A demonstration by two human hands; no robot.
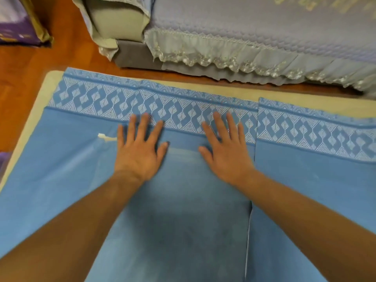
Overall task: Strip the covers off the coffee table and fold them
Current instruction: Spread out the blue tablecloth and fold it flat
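A blue cover (71, 159) lies spread flat on the cream coffee table (38, 102); a patterned white-and-blue border band (97, 98) runs along its far edge. A fold edge crosses the cloth right of centre, and another blue layer (315, 180) lies to its right. My left hand (140, 147) presses flat on the cloth with fingers spread, fingertips at the band. To its right, my right hand (223, 147) presses flat the same way. A small white tag (105, 137) shows left of my left hand.
A sofa (130, 55) with a grey-blue lace-trimmed cover (244, 37) stands just beyond the table. Orange wooden floor (26, 64) shows at the left and between table and sofa. A purple box (18, 23) sits at the top left.
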